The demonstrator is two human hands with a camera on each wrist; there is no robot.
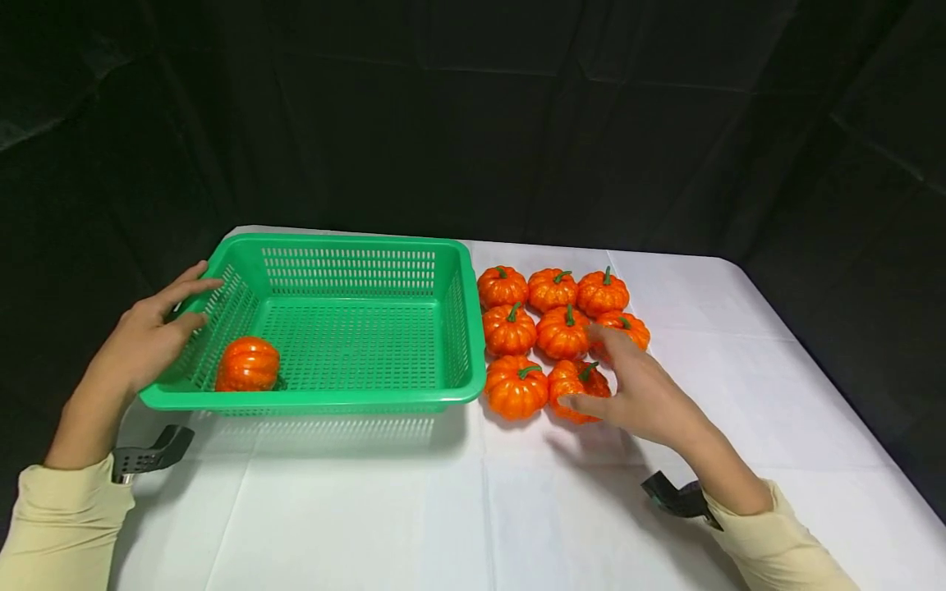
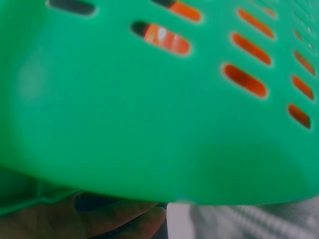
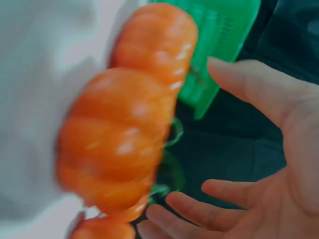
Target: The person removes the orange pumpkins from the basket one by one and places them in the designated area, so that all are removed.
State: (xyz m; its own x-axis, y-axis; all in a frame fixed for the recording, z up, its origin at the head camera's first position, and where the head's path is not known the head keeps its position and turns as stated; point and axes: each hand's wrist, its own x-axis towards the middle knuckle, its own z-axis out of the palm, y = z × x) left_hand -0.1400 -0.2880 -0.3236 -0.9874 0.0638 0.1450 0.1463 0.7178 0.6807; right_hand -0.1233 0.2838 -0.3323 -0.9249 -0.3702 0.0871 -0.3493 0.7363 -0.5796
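My left hand point(image 1: 151, 332) rests on the left rim of a green plastic basket point(image 1: 325, 399), its fingers extended over the edge. One orange toy pumpkin point(image 1: 249, 364) lies tipped in the basket's near left corner. In the left wrist view the basket wall point(image 2: 124, 114) fills most of the frame. Several small orange pumpkins with green stems stand grouped right of the basket. Over the nearest right pumpkin point(image 1: 572, 390) reaches my right hand point(image 1: 650, 394), thumb and fingers spread. The right wrist view shows a gap between that hand and the pumpkin point(image 3: 114, 139).
A white cloth point(image 1: 355, 509) covers the table. Behind it hangs a black curtain point(image 1: 473, 123). Another pumpkin point(image 1: 516, 387) sits close to the basket's right side, and one point(image 1: 623, 328) is partly hidden by my right hand.
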